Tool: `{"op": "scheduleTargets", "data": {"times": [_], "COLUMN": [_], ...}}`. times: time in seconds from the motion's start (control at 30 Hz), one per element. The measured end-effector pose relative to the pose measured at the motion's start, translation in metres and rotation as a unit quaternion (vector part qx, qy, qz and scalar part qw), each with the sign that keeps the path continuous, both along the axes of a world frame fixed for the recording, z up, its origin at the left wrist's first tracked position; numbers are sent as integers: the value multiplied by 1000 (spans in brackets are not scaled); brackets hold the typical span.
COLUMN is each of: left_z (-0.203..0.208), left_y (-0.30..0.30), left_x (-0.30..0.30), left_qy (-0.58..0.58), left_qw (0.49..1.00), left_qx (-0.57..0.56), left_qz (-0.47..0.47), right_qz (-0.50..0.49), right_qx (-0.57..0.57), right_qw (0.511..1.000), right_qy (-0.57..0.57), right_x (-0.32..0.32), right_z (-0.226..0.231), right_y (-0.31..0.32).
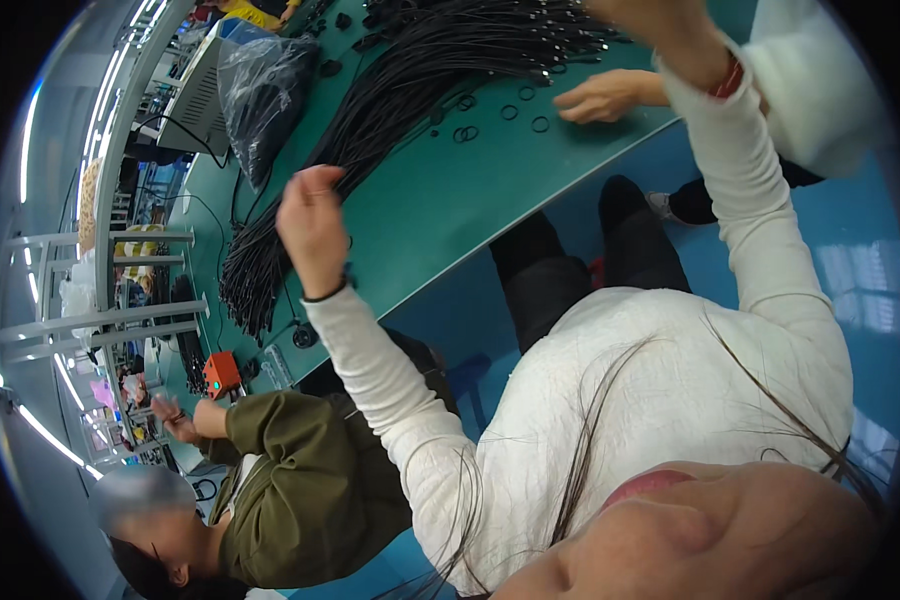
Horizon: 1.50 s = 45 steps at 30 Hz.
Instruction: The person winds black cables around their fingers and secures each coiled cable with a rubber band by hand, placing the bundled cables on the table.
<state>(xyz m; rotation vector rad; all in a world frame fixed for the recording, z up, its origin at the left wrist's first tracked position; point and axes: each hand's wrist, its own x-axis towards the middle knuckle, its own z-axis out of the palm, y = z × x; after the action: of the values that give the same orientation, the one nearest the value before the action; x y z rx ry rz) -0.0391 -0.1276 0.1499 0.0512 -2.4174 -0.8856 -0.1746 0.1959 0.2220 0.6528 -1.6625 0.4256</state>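
Note:
My left hand (312,225) is raised over the left part of the green table, beside a long bundle of black cables (370,125). Its fingers are curled in, and whatever they may hold is hidden. At the top edge is my right hand (660,22), above the far right of the table; its fingers lie outside the picture. The cables fan out toward the upper right, where small shiny ends (545,72) show. Several black rings (510,112) are scattered on the table beside the bundle.
A co-worker's hand (602,97) rests on the table near the rings, below my right forearm. Clear plastic bag (260,95) and grey machine (192,100) stand behind the cables. At left, a person in an olive jacket (300,490) sits by an orange box (222,373).

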Motion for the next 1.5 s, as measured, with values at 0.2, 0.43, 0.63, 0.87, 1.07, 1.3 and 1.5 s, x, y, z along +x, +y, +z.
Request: {"op": "scheduleTargets", "data": {"times": [0.2,0.43,0.63,0.87,1.07,1.3,1.5], "left_z": [-15,-67,-67,-63,-118,-91,-76], "left_y": [100,132,140,90,102,123,102], "left_x": [40,67,78,39,42,56,54], "left_qy": [-241,-268,-182,114,-83,-270,-54], "left_qw": [807,563,547,797,874,650,567], "left_qx": [431,659,680,545,363,519,669], "left_qz": [-324,-420,-453,-233,-312,-485,-478], "right_qz": [281,357,443,470,433,543,531], "right_qx": [234,251,257,281,340,228,103], "right_qw": [930,894,830,704,768,666,699], "right_qy": [-32,-105,-220,-453,-328,-457,-469], "right_x": [50,29,37,95,91,40,73], "right_z": [-89,-106,-138,-178,-104,-131,-196], "right_y": [-52,-53,-53,-13,-7,-37,-25]}}
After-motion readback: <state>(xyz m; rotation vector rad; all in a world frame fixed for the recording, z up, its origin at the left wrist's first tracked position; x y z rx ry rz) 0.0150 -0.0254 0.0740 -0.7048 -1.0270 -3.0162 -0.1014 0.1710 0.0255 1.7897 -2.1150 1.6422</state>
